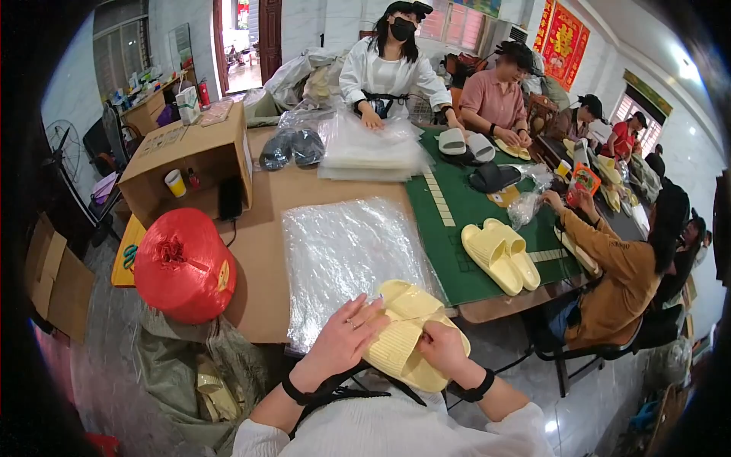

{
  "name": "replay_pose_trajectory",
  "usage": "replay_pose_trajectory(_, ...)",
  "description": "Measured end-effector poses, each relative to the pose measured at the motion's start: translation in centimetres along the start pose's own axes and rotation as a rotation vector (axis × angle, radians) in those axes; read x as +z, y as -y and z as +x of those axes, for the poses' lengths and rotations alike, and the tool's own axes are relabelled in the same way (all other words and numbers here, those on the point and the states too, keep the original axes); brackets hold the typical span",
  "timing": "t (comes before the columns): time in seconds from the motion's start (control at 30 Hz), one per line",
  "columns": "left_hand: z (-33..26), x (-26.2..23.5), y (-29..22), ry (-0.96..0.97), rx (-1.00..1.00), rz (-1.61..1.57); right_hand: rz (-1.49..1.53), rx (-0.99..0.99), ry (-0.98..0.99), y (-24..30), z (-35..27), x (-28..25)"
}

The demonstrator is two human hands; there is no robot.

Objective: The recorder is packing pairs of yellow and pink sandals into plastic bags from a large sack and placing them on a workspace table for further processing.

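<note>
A pair of pale yellow slippers (401, 352) is between my hands, close to my body at the table's near edge. My left hand (346, 335) grips their left side, its fingers laid over the strap of the nearer slipper. On the right, my right hand (444, 346) is closed with the thumb bent over the edge of the same pair. Just beyond them lies a stack of clear plastic bags (350, 251) on the brown tabletop. Another yellow pair (499, 255) rests on the green mat (426, 263) to the right.
A big red roll of plastic twine (186, 266) and an open cardboard box (186, 156) stand at the left. Below is a sack (183, 381) with yellow slippers. Across the table a person handles clear bags (373, 148); others sit along the right. Dark slippers (493, 177) lie there.
</note>
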State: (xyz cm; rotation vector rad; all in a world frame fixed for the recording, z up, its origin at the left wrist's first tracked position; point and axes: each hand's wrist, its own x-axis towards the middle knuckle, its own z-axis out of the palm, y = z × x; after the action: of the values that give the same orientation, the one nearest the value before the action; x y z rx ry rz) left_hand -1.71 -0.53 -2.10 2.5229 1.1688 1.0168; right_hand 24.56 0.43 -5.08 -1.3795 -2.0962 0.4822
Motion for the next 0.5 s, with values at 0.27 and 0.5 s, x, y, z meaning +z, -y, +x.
replay_pose_trajectory(0.27, 1.9, -0.8, -2.0, -0.001, 0.019, -0.027, 0.021, 0.055, -0.169, 0.6, 2.6, 1.3)
replay_pose_trajectory(0.5, 2.2, -0.9, -1.9, -0.028, 0.026, -0.083, -0.067, -0.012, -0.113, 2.3, 4.4, 1.6)
